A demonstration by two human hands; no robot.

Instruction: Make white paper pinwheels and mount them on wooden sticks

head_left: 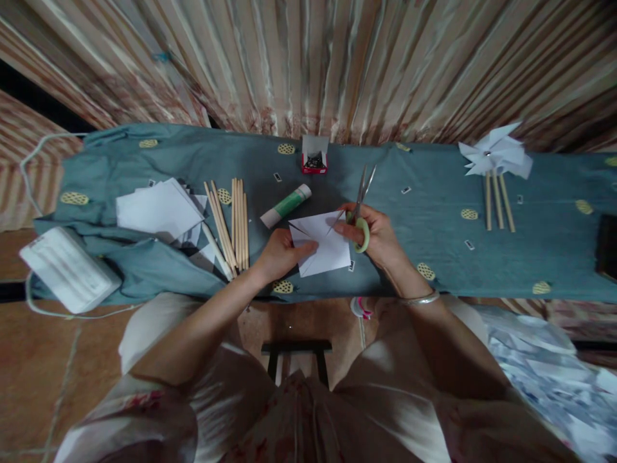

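A square sheet of white paper (pixel 324 254) with slits running in from its corners lies between my hands. My left hand (pixel 282 254) grips its left edge, thumb on top. In my right hand (pixel 373 235) are scissors (pixel 362 193) with pale green handles, their blades pointing away from me and slightly apart. The right thumb and fingertips also pinch the sheet's upper right corner. Just beyond the paper lies a green and white glue stick (pixel 288 206). Farther back stands an open red box (pixel 315 161) of small dark metallic pieces.
Left of my hands lie several wooden sticks (pixel 240 218), a white pen-like stick (pixel 216 249) and stacked white paper (pixel 157 211). A white power strip (pixel 70 270) with a cord sits at the left edge. White paper pinwheels (pixel 496 153) on sticks lie right, on the green tablecloth (pixel 434 199).
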